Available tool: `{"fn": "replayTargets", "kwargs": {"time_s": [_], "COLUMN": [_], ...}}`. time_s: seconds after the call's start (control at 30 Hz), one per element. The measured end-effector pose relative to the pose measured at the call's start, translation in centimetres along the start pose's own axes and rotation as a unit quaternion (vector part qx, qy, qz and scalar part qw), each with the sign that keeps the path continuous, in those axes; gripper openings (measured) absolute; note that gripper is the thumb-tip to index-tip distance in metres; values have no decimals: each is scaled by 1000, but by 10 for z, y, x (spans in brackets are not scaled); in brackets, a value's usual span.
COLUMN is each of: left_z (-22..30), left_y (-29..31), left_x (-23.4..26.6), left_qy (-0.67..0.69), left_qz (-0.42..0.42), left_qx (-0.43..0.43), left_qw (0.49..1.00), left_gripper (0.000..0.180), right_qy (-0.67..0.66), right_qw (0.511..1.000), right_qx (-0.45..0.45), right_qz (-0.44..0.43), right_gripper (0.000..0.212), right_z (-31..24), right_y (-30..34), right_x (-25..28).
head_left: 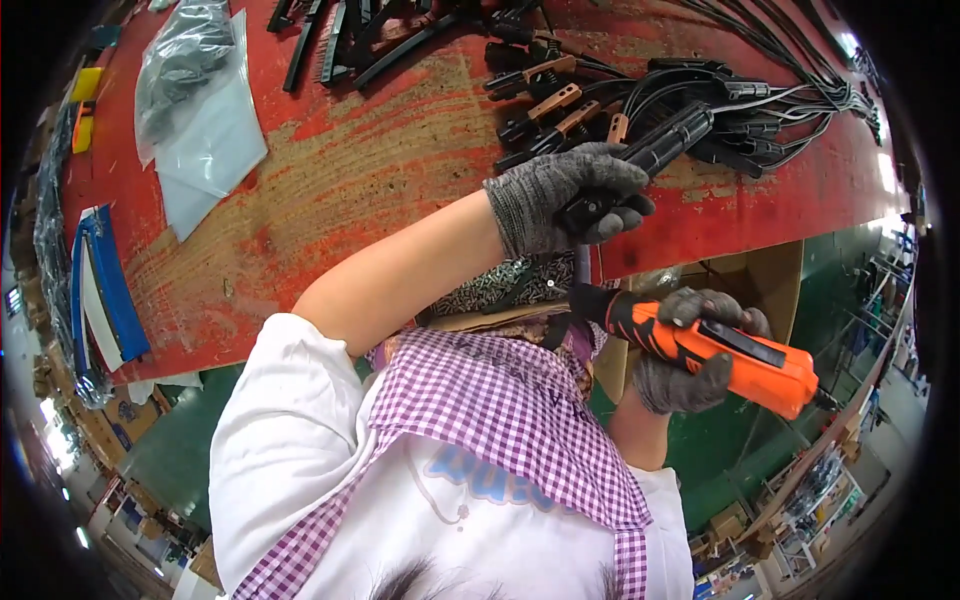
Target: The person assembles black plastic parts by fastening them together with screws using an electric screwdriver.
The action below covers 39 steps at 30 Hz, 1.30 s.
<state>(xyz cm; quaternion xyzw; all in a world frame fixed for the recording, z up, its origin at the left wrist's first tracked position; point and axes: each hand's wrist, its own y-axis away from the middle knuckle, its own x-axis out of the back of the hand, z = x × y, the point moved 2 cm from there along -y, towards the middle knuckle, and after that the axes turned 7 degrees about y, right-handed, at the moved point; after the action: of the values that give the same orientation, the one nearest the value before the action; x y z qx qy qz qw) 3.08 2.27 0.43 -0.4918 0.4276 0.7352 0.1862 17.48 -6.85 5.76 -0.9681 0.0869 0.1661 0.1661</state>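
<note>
My left hand [570, 195], in a dark grey knit glove, is closed around a black ribbed tubular handle [672, 140] that slants up to the right above the table edge. Gloved in the same grey, my right hand [690, 350] grips an orange and black electric screwdriver [775, 378]. Its black nose points left, over the right side of an open box of small metal screws [490, 288], below my left hand. Just beyond the handle lie several welding electrode holders [556, 102] with copper-coloured jaws and black grips.
The worn red table [330, 190] spreads ahead. Black wire brushes [335, 45] lie at its far side, dark cables [790, 100] at the far right. Clear plastic bags [205, 130] and a blue-and-white strip [100, 290] are on the left. A cardboard box [765, 290] stands below the edge.
</note>
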Motion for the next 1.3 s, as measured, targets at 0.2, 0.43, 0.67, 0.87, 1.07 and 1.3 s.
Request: {"fn": "replayTargets", "kwargs": {"time_s": [0.2, 0.43, 0.67, 0.87, 1.07, 1.3], "left_z": [3, -5, -10, -11, -11, -13], "left_y": [-2, 0, -2, -4, -5, -4], "left_x": [5, -3, 2, -1, 5, 6], "left_qy": [38, 23, 96, 117, 115, 126], "left_qz": [-31, -20, -50, -67, -68, -69], "left_qx": [10, 51, 85, 103, 90, 93], "left_qw": [999, 998, 990, 986, 987, 985], "left_gripper": [20, 42, 43, 40, 35, 20], "right_qy": [-79, -160, -167, -150, -128, -143], "right_qw": [995, 968, 966, 976, 979, 977], "right_qx": [59, 192, 194, 150, 154, 152], "right_qz": [-26, -2, 31, 43, 50, 52], "right_gripper": [42, 38, 35, 34, 36, 38], "right_z": [-40, -79, -58, -44, -41, -42], "right_y": [-29, -64, -82, -83, -83, -80], "right_x": [5, 4, 2, 4, 5, 8]}}
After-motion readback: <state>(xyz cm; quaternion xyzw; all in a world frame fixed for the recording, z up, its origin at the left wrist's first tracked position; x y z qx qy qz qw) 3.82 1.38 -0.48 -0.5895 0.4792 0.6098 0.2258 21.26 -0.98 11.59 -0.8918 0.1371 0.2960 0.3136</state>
